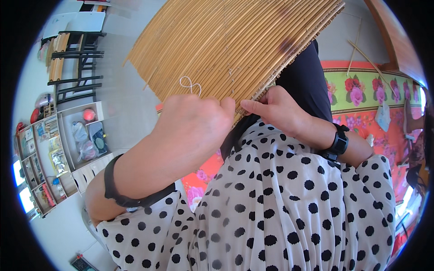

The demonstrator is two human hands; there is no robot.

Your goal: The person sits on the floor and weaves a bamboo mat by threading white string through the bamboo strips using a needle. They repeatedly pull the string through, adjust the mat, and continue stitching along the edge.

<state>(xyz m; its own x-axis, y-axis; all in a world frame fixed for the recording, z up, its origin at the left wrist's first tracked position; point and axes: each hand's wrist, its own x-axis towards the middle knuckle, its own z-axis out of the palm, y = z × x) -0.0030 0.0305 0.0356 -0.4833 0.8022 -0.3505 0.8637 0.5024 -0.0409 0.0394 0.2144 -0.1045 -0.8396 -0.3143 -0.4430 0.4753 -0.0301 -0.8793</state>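
A mat of thin tan sticks (pixel 194 49), bound with rows of thread, lies slanted across my lap and away from me. My left hand (pixel 196 119) is closed at its near end, the fingers curled under and mostly hidden. From behind its knuckles a thin white cord (pixel 191 85) rises in a loose loop over the sticks. My right hand (pixel 281 110) grips the mat's right edge, thumb on the near side and fingers folded around it. The two hands are close together, with the tip of the right thumb near the left knuckles.
A red and green flowered cloth (pixel 357 95) spreads at the right, below a wooden edge (pixel 393 36). Loose thin sticks (pixel 368 56) lie beyond it. On the left stand a shelf unit with bins (pixel 86 131) and black-framed folded furniture (pixel 79 58).
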